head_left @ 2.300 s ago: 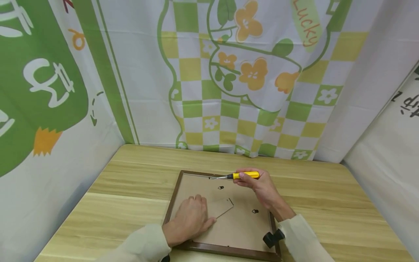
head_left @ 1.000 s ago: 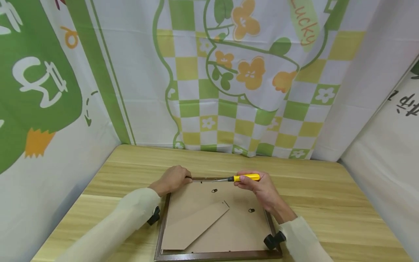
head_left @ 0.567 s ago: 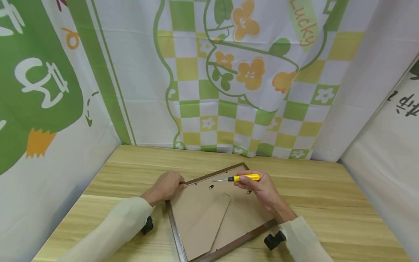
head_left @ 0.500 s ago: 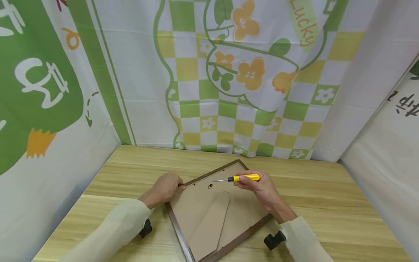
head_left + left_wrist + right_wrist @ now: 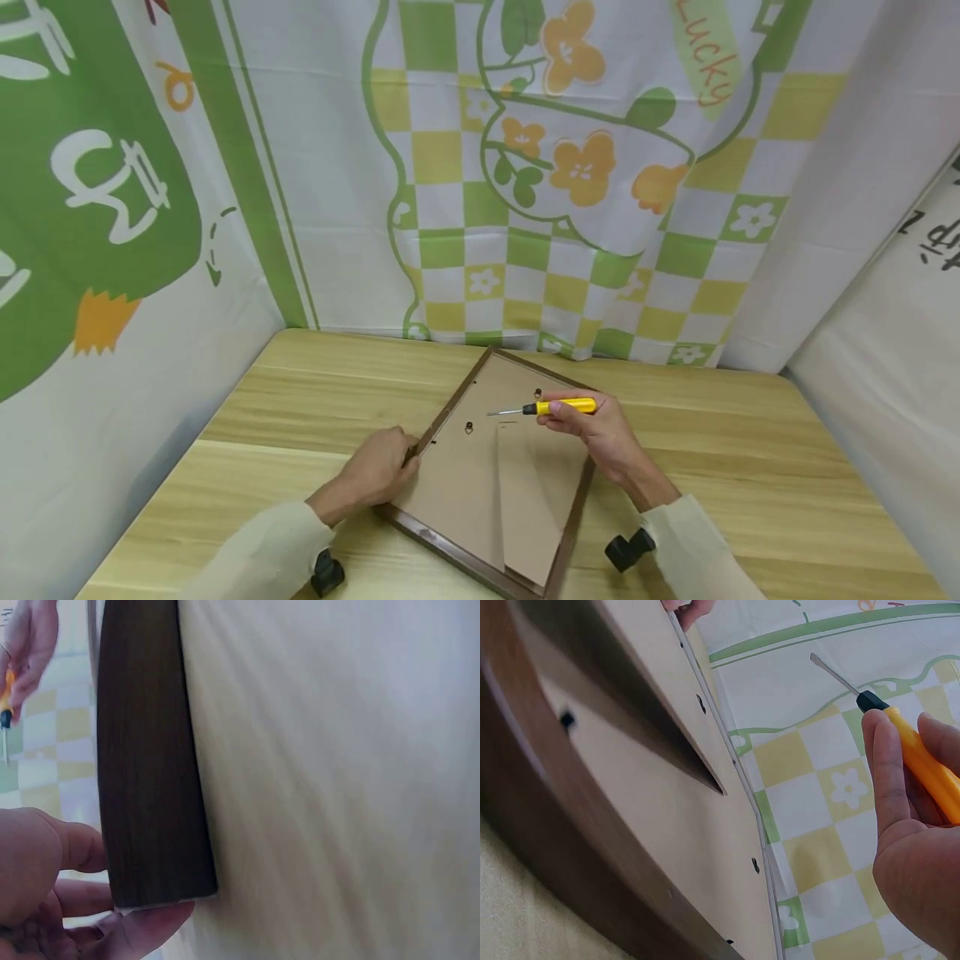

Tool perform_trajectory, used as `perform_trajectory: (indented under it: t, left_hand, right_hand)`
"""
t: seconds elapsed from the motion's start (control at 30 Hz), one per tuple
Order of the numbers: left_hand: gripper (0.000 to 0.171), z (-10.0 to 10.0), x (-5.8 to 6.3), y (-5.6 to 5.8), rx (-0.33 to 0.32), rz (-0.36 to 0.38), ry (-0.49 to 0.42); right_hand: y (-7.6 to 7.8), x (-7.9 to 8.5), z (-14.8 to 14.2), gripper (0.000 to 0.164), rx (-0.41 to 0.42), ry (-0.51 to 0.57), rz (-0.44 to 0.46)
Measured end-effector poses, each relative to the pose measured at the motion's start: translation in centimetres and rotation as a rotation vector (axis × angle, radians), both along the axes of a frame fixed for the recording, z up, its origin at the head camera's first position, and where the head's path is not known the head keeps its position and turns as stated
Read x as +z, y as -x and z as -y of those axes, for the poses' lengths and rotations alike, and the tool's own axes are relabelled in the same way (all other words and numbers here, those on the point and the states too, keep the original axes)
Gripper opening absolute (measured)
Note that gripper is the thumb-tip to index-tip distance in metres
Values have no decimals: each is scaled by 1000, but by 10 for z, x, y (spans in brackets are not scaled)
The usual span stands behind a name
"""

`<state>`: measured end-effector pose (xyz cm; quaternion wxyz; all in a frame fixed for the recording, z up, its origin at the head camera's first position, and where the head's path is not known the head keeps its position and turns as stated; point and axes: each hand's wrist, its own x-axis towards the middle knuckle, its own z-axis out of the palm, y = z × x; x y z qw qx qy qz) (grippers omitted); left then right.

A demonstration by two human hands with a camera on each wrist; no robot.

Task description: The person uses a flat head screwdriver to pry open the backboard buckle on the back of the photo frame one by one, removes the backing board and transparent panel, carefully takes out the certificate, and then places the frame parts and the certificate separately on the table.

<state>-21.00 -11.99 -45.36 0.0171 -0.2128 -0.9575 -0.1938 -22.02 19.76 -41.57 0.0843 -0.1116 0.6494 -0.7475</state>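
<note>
A brown picture frame (image 5: 457,546) lies back side up on the wooden table, set at an angle. Its beige backing carries a fold-out stand (image 5: 525,500) and small hanging rings, one ring (image 5: 469,427) near the left edge. My left hand (image 5: 375,468) grips the frame's left edge. In the left wrist view its fingers close around the end of the dark side of the frame (image 5: 150,765). Above the backing, my right hand (image 5: 600,429) holds a yellow-handled flathead screwdriver (image 5: 576,406), blade pointing left. The right wrist view shows the screwdriver blade (image 5: 832,673) apart from the frame.
The wooden table (image 5: 720,467) extends around the frame on both sides. A printed curtain (image 5: 517,250) hangs along the far edge, with white and green cloth (image 5: 112,208) at the left. Black wrist mounts (image 5: 628,550) sit at both cuffs.
My left hand moved off the backing to the frame's far-left corner, then pulled it toward me. The frame turned counterclockwise. My right hand with the screwdriver stayed nearly still.
</note>
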Motion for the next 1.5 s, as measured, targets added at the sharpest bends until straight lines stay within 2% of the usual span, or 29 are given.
perform_trajectory:
  t: [0.13,0.27,0.5,0.6,0.7,0.87,0.97,1.1,1.23,1.37,1.5]
  left_hand:
    - [9,-4,0,-13,6,40,-36]
    - [24,-9,1,-25,36,88,-81]
    - [31,-19,1,-45,73,114,-138]
    - [28,-22,1,-52,88,132,-174]
    - [18,-24,1,-56,111,156,-205]
    - [14,-22,0,-56,122,176,-222]
    - [20,-19,0,-54,112,191,-228]
    - [33,-16,1,-49,104,231,-248]
    - [31,-12,2,-45,87,253,-257]
    - [21,-12,3,-44,71,257,-263]
    - [28,-13,3,-45,69,257,-268]
  right_hand:
    - [0,0,1,43,3,9,-6]
    - [-1,1,3,44,-5,3,-8]
    - [-5,1,11,42,-8,-96,23]
    - [-6,0,16,42,21,-124,24]
    - [-7,-3,22,40,67,-150,14]
    - [-9,-12,35,38,145,-243,42]
    - [-9,-18,42,35,146,-343,46]
    - [-10,-24,48,24,135,-516,0]
    - [-12,-27,54,19,161,-635,-70]
    - [-14,-25,58,17,191,-680,-113]
    - [-14,-23,58,16,190,-703,-144]
